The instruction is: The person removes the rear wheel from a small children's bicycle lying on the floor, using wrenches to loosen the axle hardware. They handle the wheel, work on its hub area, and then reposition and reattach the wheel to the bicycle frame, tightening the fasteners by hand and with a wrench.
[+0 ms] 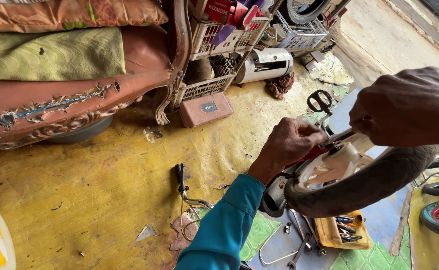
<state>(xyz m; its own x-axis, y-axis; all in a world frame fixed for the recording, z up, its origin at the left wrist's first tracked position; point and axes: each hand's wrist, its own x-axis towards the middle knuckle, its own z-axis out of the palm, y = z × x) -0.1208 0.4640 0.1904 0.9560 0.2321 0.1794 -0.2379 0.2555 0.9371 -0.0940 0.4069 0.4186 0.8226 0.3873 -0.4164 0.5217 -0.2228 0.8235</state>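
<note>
Small wheel (352, 177): white plastic rim with broad moulded spokes and a thick, worn grey-black tyre. It is held off the ground, tilted, its hub side turned upward toward the camera, at the right of the view above the blue and green patterned floor. The hub (335, 147) is dark, with a red part just beside it, partly hidden by fingers. The tyre surface looks dull and scuffed; its upper right arc is covered by a hand.
</note>
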